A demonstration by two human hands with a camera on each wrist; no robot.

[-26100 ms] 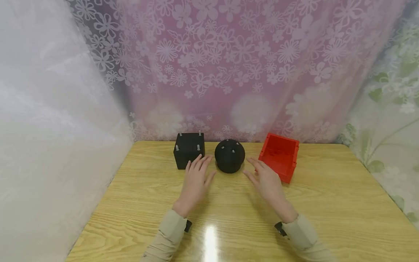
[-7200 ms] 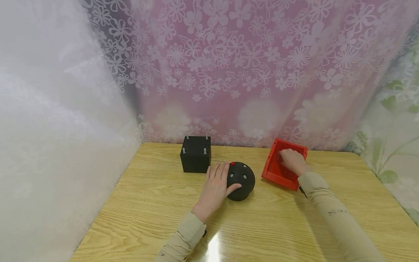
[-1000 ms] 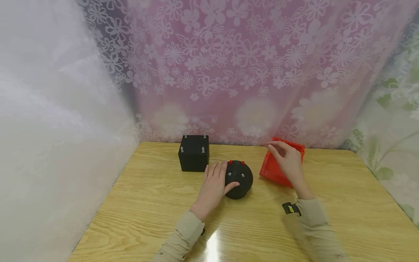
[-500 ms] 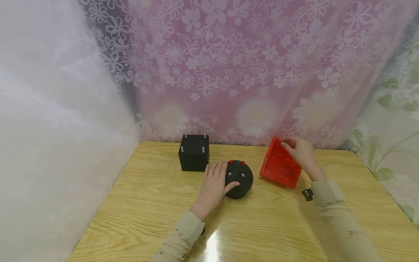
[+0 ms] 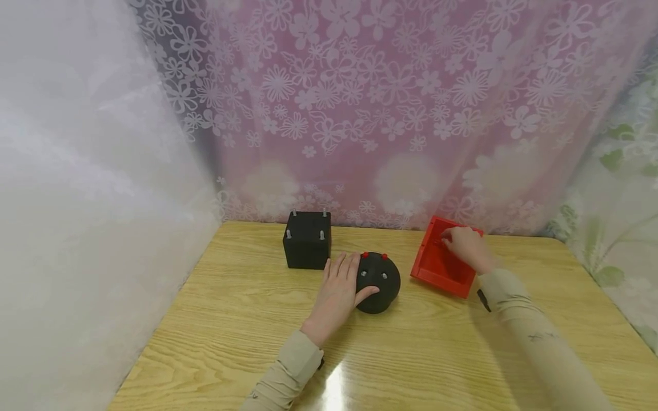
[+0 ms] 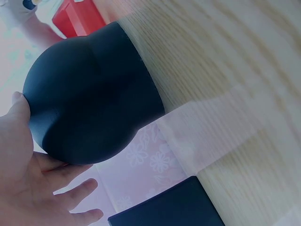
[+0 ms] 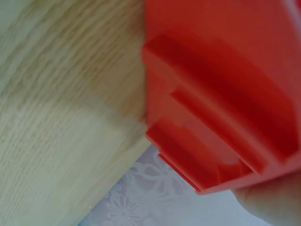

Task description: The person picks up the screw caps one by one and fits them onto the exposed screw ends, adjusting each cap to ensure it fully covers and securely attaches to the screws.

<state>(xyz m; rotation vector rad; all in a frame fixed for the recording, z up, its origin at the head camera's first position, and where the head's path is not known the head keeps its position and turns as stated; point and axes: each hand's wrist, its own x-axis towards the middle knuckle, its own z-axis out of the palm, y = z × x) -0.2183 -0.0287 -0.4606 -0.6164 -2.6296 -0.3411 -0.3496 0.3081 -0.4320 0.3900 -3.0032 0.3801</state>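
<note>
In the head view my left hand (image 5: 334, 294) rests against the left side of a black, ball-shaped block (image 5: 377, 297) on a narrower base. Its fingers lie nearly straight and the thumb reaches across the front. The left wrist view shows the thumb and a finger touching the round black block (image 6: 89, 99), other fingers off it. Small pegs stand on top; the back two carry red caps (image 5: 384, 257), the front two (image 5: 384, 275) are bare. My right hand (image 5: 469, 248) reaches into a red bin (image 5: 439, 279) with bent fingers; whether they hold anything is hidden.
A black cube-shaped block (image 5: 307, 251) with several upright pegs stands behind and left of the left hand. The wooden table (image 5: 247, 319) ends at a pink floral curtain (image 5: 329, 125). Small red pieces (image 5: 437, 242) seem to lie in the bin.
From the bin's far rim, my right hand has moved down into it. Since the oldest frame the round block has come nearer and gained two red caps, the second within about seven seconds.
</note>
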